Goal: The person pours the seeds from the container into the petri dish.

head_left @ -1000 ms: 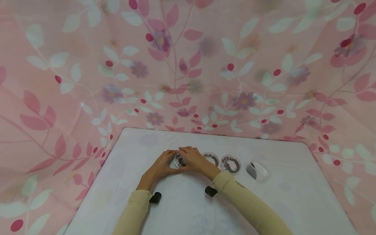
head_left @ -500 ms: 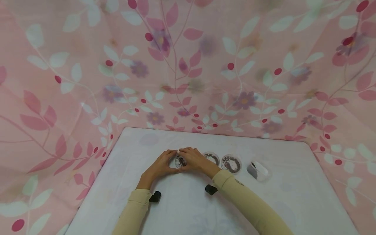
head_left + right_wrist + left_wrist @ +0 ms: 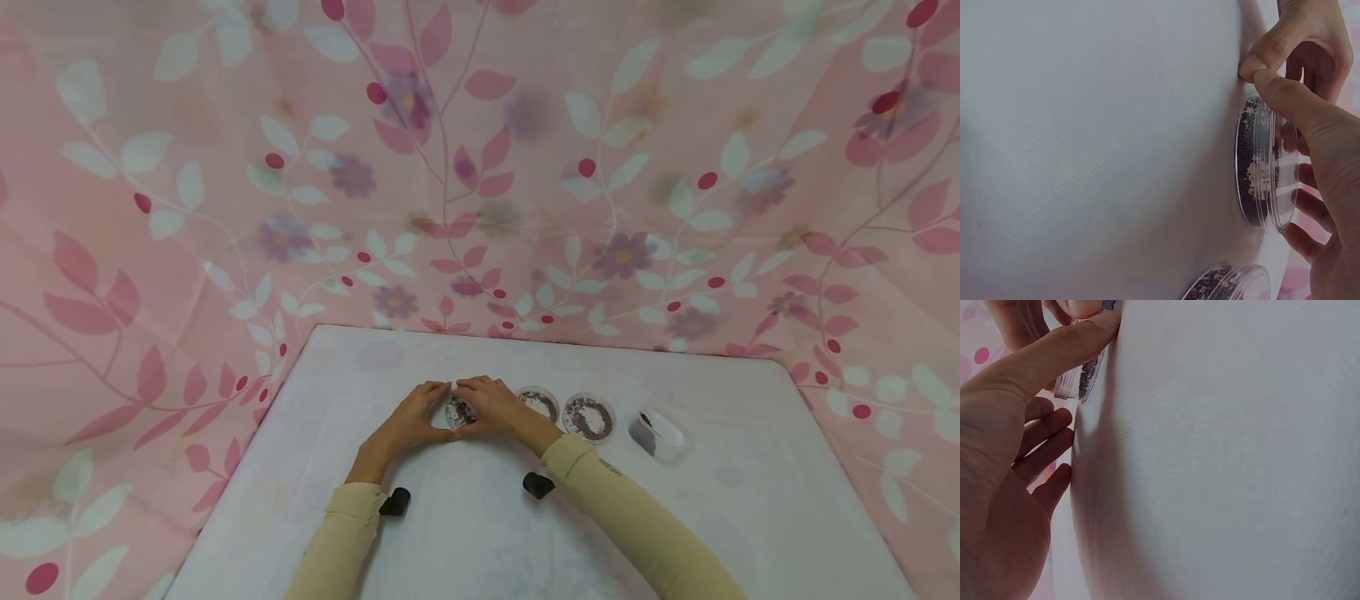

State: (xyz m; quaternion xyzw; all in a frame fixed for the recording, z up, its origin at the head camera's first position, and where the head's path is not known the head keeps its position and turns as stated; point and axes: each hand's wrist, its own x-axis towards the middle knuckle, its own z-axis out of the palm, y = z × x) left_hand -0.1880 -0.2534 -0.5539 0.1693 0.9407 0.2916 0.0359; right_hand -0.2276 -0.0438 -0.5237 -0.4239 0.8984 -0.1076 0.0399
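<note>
Both hands curve around a clear round petri dish (image 3: 459,412) standing on the white cloth, with dark grains and white bits inside. My left hand (image 3: 411,418) bends around the dish's left side. From the right, my right hand (image 3: 495,410) holds it and covers much of its top in the head view. The thumbs meet at the near side. In the right wrist view, curled fingers (image 3: 1313,209) reach the lidded rim of the dish (image 3: 1254,162). The left wrist view shows only a slice of the dish (image 3: 1088,375) behind the left thumb.
Two similar dishes, one (image 3: 538,404) close beside the right hand and another (image 3: 588,418) farther right, hold dark and white material. A clear container (image 3: 660,435) with something dark in it sits right of them. A pink floral curtain (image 3: 480,208) stands behind the table (image 3: 750,483).
</note>
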